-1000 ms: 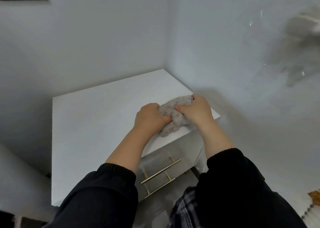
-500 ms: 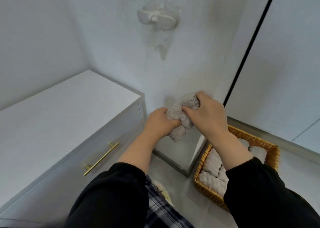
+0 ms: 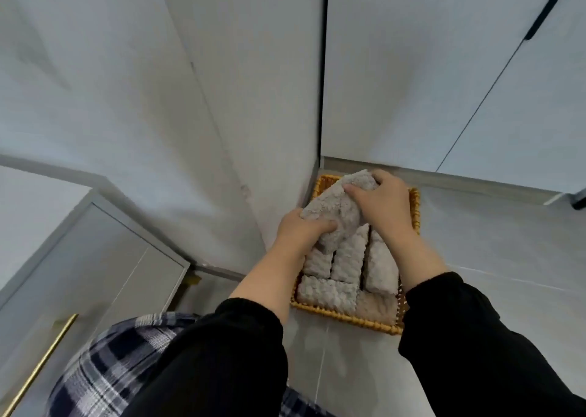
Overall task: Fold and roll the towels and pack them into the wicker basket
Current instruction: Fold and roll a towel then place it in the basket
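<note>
A rolled grey towel [image 3: 336, 207] is held over the wicker basket [image 3: 345, 316], which sits on the floor against a wall corner. My left hand [image 3: 301, 226] grips the roll's near end and my right hand [image 3: 380, 201] grips its far end. Inside the basket lie several rolled grey towels [image 3: 348, 258] packed side by side, and a beige one [image 3: 377, 305] at the near right. The basket's far part is hidden behind the held roll and my hands.
A white cabinet [image 3: 79, 258] with a brass handle [image 3: 38, 366] stands at the left. White wall panels [image 3: 444, 83] rise behind the basket. Grey floor tiles [image 3: 507, 258] spread to the right. My plaid trousers [image 3: 104, 369] show at the bottom.
Both hands carried the rolled towel off the cabinet top, swung right and lowered it over the basket. The view turned from the cabinet to the floor.
</note>
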The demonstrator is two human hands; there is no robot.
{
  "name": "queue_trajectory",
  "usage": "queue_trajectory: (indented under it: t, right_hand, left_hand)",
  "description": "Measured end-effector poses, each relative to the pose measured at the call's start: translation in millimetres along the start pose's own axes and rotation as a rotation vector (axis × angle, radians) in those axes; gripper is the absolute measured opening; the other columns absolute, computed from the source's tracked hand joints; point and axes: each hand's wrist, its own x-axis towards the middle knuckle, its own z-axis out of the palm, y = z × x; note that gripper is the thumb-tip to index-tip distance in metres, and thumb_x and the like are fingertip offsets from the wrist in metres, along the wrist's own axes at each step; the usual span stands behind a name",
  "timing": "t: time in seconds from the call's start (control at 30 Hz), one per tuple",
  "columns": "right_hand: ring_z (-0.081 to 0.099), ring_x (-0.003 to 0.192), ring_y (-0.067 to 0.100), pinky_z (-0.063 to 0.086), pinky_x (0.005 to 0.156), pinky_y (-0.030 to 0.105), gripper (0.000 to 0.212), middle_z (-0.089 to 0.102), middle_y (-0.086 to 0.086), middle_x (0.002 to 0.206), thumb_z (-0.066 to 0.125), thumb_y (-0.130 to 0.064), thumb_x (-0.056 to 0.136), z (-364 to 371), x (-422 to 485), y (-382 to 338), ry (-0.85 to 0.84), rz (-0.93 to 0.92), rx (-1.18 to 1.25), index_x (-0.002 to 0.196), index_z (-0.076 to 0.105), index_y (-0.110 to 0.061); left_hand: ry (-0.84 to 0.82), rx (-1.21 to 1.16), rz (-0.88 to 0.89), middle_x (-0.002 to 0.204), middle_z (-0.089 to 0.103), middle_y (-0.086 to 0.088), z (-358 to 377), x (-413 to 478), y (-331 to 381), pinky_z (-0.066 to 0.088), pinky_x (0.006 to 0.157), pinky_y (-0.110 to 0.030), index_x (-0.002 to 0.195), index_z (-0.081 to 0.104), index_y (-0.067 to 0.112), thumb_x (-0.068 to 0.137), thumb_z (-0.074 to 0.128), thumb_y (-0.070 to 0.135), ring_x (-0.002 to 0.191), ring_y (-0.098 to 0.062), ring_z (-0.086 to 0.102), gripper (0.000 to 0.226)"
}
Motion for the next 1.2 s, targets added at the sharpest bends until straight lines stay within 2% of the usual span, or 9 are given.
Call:
queue_trajectory:
  t: [0.1,0.27,0.33,0.47,0.73,0.87,0.97,1.07,1.2]
  right_hand:
    - [0.069,0.083,0.03,0.057,0.072,0.045,0.033,0.072,0.014,0.087,0.077,-0.032,0.077,-13,19,43,0.001,0.259,0.234,0.089,0.07,-0.002]
    - [0.068,0.093,0.024,0.056,0.083,0.04,0.057,0.07,0.01,0.103,0.079,-0.033,0.073,-30,40,106,-0.202,0.588,0.425,0.118,0.061,-0.002]
    - [0.061,0.106,0.018,0.051,0.089,0.035,0.068,0.061,0.002,0.12,0.079,-0.042,0.071,-37,43,123,-0.302,0.481,0.095,0.126,0.057,-0.008]
    - [0.042,0.12,0.006,0.036,0.098,0.022,0.044,0.045,-0.011,0.126,0.063,-0.031,0.09,-42,45,136,-0.422,0.133,-0.269,0.131,0.052,-0.021]
    - [0.056,0.091,0.014,0.042,0.076,0.028,0.038,0.06,-0.009,0.098,0.069,-0.036,0.085,-17,47,168,-0.595,0.138,-0.483,0.117,0.06,-0.018]
    - [0.053,0.083,0.017,0.041,0.071,0.031,0.023,0.056,-0.003,0.088,0.071,-0.031,0.083,-5,36,185,-0.7,0.231,-0.599,0.094,0.057,-0.016]
    - [0.055,0.082,0.022,0.045,0.069,0.033,0.021,0.059,0.002,0.088,0.07,-0.027,0.082,5,23,200,-0.831,0.296,-0.764,0.093,0.059,-0.013]
    - [0.058,0.081,0.023,0.047,0.066,0.032,0.012,0.06,0.004,0.089,0.062,-0.023,0.085,19,10,213,-0.911,0.32,-0.918,0.089,0.059,-0.012]
    - [0.052,0.072,0.021,0.042,0.06,0.031,0.018,0.048,0.0,0.073,0.049,-0.012,0.09,33,1,220,-0.886,0.268,-1.086,0.073,0.044,-0.015]
  left_hand:
    - [-0.051,-0.209,-0.103,0.1,0.069,-0.006,21,29,-8,0.057,0.078,-0.036,0.097,0.065,0.012,0.077,0.075,0.004,0.086,-0.019,0.067,0.024]
    - [-0.057,-0.153,-0.166,0.102,0.07,-0.009,47,78,-27,0.056,0.084,-0.041,0.095,0.068,0.013,0.077,0.075,0.003,0.094,-0.025,0.068,0.022]
    - [-0.091,0.034,-0.118,0.097,0.07,-0.003,59,95,-35,0.055,0.086,-0.04,0.089,0.066,0.019,0.079,0.074,0.008,0.094,-0.022,0.067,0.016]
    - [-0.217,0.231,-0.047,0.1,0.066,0.002,81,118,-52,0.052,0.089,-0.036,0.097,0.063,0.022,0.085,0.069,0.012,0.098,-0.018,0.063,0.017]
    - [-0.397,0.299,0.002,0.102,0.065,0.005,92,145,-95,0.052,0.083,-0.028,0.106,0.061,0.022,0.089,0.066,0.022,0.099,-0.015,0.062,0.018]
    - [-0.484,0.633,0.084,0.095,0.066,0.004,78,158,-124,0.052,0.078,-0.029,0.104,0.064,0.019,0.094,0.055,0.038,0.089,-0.015,0.063,0.023]
    - [-0.696,0.965,0.108,0.085,0.064,0.0,80,156,-149,0.048,0.073,-0.031,0.081,0.064,0.022,0.098,0.047,0.03,0.087,-0.022,0.061,0.024]
    - [-0.91,1.213,0.022,0.122,0.061,-0.003,78,151,-166,0.045,0.093,-0.03,0.119,0.064,0.021,0.099,0.044,0.022,0.113,-0.023,0.055,0.028]
    - [-1.005,1.394,-0.076,0.151,0.036,-0.003,65,156,-182,0.03,0.11,-0.03,0.146,0.037,0.022,0.1,0.044,0.028,0.136,-0.023,0.036,0.046]
